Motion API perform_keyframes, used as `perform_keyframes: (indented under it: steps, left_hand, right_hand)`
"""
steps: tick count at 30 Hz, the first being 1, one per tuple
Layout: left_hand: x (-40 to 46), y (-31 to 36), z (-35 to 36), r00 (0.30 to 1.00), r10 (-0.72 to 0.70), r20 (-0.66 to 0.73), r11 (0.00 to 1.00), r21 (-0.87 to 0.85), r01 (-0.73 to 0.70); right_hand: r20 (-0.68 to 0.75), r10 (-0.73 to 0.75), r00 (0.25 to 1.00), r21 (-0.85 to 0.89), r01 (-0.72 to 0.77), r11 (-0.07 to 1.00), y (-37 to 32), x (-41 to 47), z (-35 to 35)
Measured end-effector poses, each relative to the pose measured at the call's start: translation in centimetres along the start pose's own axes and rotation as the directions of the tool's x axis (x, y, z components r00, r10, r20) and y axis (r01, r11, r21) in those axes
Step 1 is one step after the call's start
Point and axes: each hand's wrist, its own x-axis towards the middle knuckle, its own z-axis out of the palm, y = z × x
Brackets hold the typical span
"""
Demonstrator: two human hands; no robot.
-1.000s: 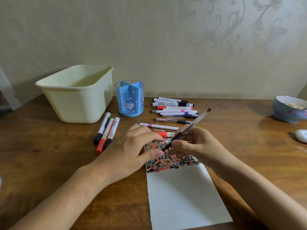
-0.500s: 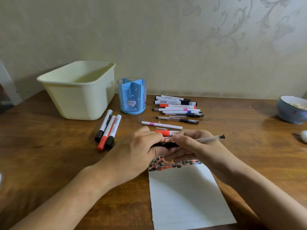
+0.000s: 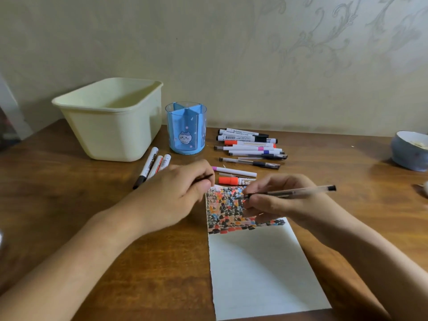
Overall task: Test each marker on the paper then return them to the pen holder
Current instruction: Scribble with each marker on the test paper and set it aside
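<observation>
Wooden and dark brown, the table point(image 3: 69, 205) carried everything in view. A sheet of white paper point(image 3: 261, 269) lay near the person, its far end crowded with black, red and blue test marks. Over that marked end the right hand point(image 3: 275, 202) pinched a clear-barrelled pen point(image 3: 298, 192), which lay almost level with its capped-looking dark end pointing right and its tip toward the left. The left hand point(image 3: 176, 195), just left of the paper's far corner, had its fingers curled around a small dark piece point(image 3: 206, 178), probably the pen's cap, though too little showed to be sure. The blue pen holder point(image 3: 186, 130) with a cat picture stood upright farther back, its compartments visible from above with no markers seen inside. Right of it lay a loose pile of markers and pens point(image 3: 250, 144), and nearer, a pink-tipped white marker point(image 3: 234, 171) and a red-capped marker point(image 3: 234, 181) lay just beyond the paper. Three markers point(image 3: 152, 165) rested side by side left of the holder, partly hidden by the left hand. A cream plastic tub point(image 3: 111, 119) sat at the far left, and a blue-grey bowl point(image 3: 410, 150) at the far right edge.
</observation>
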Motion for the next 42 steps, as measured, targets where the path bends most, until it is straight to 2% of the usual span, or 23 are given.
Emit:
perform_keyframes:
  steps: [5, 7, 10, 12, 17, 25, 30, 42]
  left_hand:
    - [0.1, 0.2, 1.0, 0.976, -0.106, 0.189, 0.992, 0.083, 0.092]
    - [0.1, 0.2, 0.9, 0.958, -0.115, 0.263, 0.991, 0.094, 0.093]
    - [0.1, -0.2, 0.7, 0.907, -0.148, 0.395, 0.973, 0.222, 0.062]
    - [0.2, -0.4, 0.9, 0.890, -0.151, 0.430, 0.958, 0.285, 0.025]
    - [0.3, -0.6, 1.0, 0.875, -0.174, 0.452, 0.950, 0.312, 0.027]
    - [0.3, -0.4, 0.9, 0.880, -0.167, 0.445, 0.953, 0.302, 0.028]
    - [0.4, -0.6, 1.2, 0.877, -0.168, 0.450, 0.957, 0.288, 0.035]
    - [0.6, -0.7, 1.2, 0.875, -0.173, 0.452, 0.960, 0.274, 0.048]
  right_hand:
    - [0.008, -0.041, 0.999, -0.267, 0.042, 0.963, 0.5, 0.1, 1.5]
    - [-0.006, -0.041, 0.999, -0.283, 0.037, 0.958, 0.6, 0.2, 1.6]
    - [-0.040, -0.023, 0.999, -0.308, 0.009, 0.951, 0.5, 0.4, 0.8]
    - [-0.077, -0.018, 0.997, -0.323, -0.008, 0.946, 0.2, 0.3, 0.2]
    - [-0.166, -0.040, 0.985, -0.331, -0.018, 0.943, -0.5, -0.2, -0.3]
    - [-0.175, -0.122, 0.977, -0.424, 0.037, 0.905, 0.0, -2.0, 0.5]
    - [-0.237, -0.103, 0.966, -0.398, 0.000, 0.917, 2.0, -2.9, 0.9]
    - [-0.219, -0.128, 0.967, -0.410, 0.028, 0.912, 2.2, -2.6, 0.9]
